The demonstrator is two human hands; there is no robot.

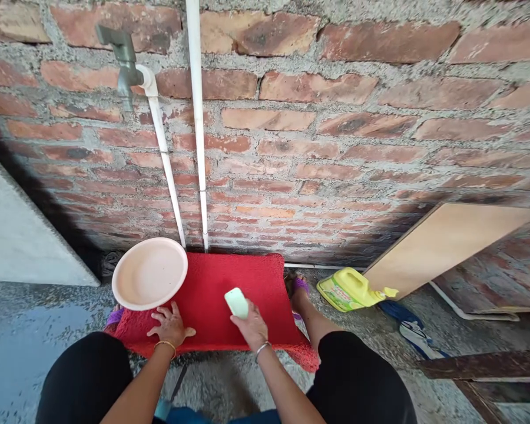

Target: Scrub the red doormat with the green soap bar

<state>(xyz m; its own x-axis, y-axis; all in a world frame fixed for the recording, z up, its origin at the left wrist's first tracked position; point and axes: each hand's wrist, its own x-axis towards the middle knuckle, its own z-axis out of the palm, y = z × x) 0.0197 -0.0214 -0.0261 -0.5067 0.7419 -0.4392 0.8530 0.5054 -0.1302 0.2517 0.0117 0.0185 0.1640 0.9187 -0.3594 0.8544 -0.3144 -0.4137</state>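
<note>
A red cloth lies spread over a low surface between my knees, its textured edges hanging down at the sides. My left hand rests on the cloth's left part with fingers spread, holding nothing. Just beyond its fingertips stands a round, pale pink basin at the cloth's left end; no contents show inside. My right hand grips a pale green bar of soap by its near end, low over the middle of the cloth. Whether the soap touches the cloth I cannot tell.
A brick wall rises close in front, with a tap and white pipes. To the right lie a yellow detergent jug, a leaning board and a blue flip-flop. The concrete floor at left looks wet.
</note>
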